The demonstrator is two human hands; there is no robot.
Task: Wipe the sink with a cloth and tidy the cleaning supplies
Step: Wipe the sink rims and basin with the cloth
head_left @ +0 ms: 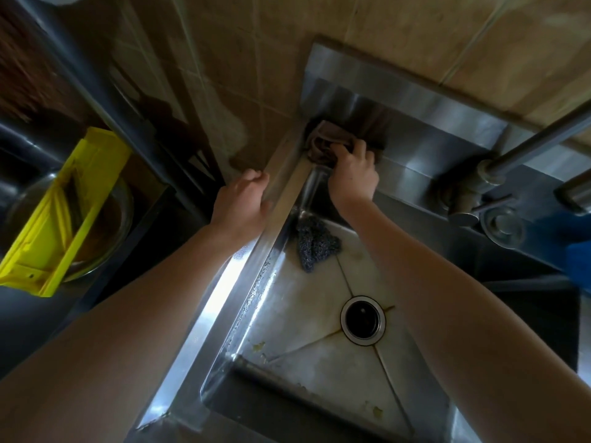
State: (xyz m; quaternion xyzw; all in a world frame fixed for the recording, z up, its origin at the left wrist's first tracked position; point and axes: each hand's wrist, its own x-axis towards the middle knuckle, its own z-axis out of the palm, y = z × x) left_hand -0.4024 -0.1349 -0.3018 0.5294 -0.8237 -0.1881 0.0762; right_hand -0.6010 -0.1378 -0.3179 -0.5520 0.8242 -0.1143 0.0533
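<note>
A stainless steel sink (224,302) fills the middle of the view, with a round drain (363,321) in its stained bottom. My right hand (353,174) grips a bunched brown cloth (323,142) and holds it against the sink's far left corner, on the back ledge. My left hand (246,199) rests on the sink's left rim with its fingers curled over the edge. A dark grey scouring pad (315,244) lies inside the basin below the right hand.
A metal faucet (486,174) rises at the right of the back ledge, with something blue (575,251) beyond it. A yellow plastic tool (60,219) lies across a metal bowl (108,238) at the left. Tiled wall stands behind the sink.
</note>
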